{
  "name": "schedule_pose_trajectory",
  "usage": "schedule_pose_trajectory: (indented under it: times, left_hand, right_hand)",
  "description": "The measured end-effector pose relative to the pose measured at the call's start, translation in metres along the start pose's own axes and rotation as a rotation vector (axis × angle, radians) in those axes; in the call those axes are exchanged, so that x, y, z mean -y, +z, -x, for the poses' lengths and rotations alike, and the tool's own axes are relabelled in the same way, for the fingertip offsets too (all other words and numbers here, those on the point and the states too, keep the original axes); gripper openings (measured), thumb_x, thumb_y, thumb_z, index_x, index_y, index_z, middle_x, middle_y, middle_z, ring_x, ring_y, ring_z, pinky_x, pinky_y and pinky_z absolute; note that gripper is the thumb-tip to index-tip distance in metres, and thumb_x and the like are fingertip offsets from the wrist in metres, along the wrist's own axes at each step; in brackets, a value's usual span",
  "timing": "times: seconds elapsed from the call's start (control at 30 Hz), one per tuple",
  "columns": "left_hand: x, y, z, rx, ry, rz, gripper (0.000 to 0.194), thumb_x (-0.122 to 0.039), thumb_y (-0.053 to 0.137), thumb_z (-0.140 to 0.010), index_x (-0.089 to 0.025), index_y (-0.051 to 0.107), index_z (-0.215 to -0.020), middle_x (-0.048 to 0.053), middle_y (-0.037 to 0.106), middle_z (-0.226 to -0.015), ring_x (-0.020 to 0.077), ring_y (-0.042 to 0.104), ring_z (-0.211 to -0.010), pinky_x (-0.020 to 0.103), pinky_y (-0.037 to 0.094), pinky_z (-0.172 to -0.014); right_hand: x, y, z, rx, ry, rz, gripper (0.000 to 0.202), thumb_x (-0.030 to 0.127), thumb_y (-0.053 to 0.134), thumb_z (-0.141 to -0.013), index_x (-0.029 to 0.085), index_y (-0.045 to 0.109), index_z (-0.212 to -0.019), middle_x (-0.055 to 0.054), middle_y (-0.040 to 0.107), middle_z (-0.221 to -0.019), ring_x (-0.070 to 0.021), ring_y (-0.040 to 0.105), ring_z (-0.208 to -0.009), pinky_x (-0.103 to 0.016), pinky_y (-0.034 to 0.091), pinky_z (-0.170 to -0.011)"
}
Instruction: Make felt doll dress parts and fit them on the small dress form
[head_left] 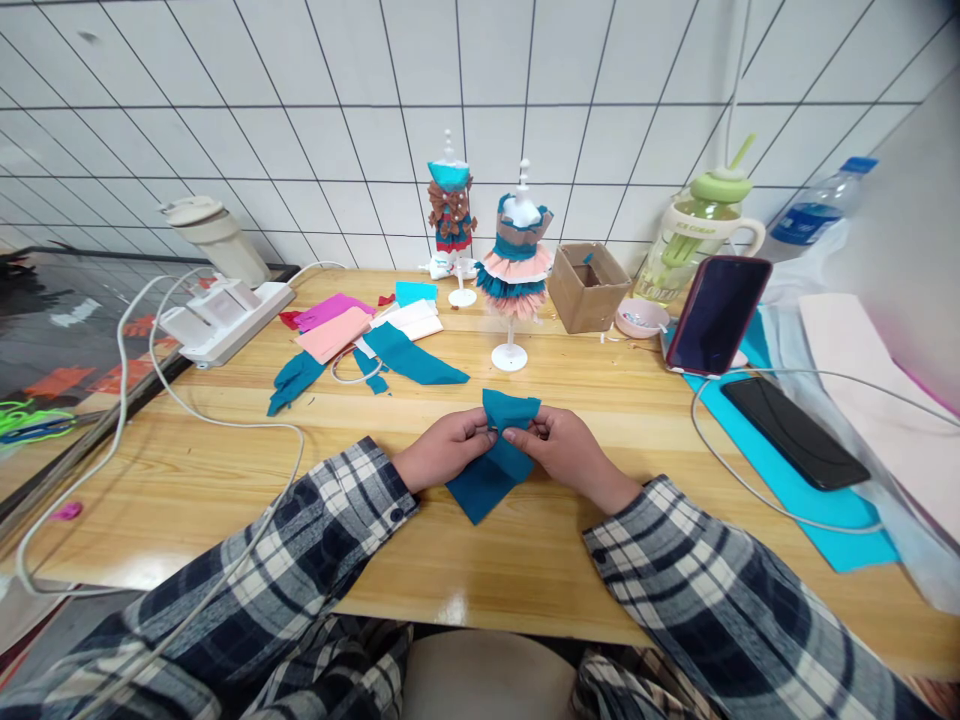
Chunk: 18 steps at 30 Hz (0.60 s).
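Observation:
Between my two hands is a piece of dark teal crepe paper (491, 485), gathered at its middle above the table. My left hand (450, 445) pinches its left side, thumb toward the centre. On the other side, my right hand (574, 450) pinches it too, the thumb lying over the paper. One end stands up above the fingers; the lower end hangs down in a point. Just beyond stands a small dress form (517, 265) on a white base, dressed in layered teal, pink and brown ruffles. Behind it is a second dressed form (450, 215) with a brown bow.
Paper scraps (337, 335) in pink, magenta, white and teal lie at the left. A cardboard box (590, 290), a pink dish (642, 317) and a green-lidded bottle (697, 235) stand at the back right. Phones (795, 430), cables and a power strip (225, 320) flank the workspace.

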<state>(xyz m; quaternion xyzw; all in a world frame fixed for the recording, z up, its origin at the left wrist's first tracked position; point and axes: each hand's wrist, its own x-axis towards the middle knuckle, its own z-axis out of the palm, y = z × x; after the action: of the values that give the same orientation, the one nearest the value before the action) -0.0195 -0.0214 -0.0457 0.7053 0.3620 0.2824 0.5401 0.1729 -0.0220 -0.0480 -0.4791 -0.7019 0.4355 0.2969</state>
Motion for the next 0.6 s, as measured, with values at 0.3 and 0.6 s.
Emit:
schedule_pose_trajectory:
  times: [0.3,0.6]
  left_hand:
    - [0.002,-0.001,0.002,-0.070,-0.065,-0.031,0.040,-0.034,0.052,-0.087,-0.017,0.056,-0.123,-0.001,0.058,-0.069,0.0140,0.052,-0.063,0.025,0.045,-0.063]
    - [-0.004,-0.015,0.003,-0.370,-0.079,-0.200,0.047,-0.036,0.047,-0.088,-0.021,0.045,-0.133,-0.003,0.049,-0.069,0.0113,0.044,-0.058,0.022,0.039,-0.056]
  right_hand:
    - [-0.005,-0.005,-0.002,-0.047,0.044,0.011,0.035,0.049,0.054,-0.081,0.017,0.067,-0.090,0.000,0.064,-0.070,-0.0131,0.053,-0.060,-0.023,0.039,-0.056]
    - [-0.017,-0.039,-0.006,-0.153,0.194,0.427,0.039,0.048,0.062,-0.076,0.024,0.063,-0.107,-0.004,0.069,-0.089,-0.0197,0.060,-0.076,-0.026,0.037,-0.060]
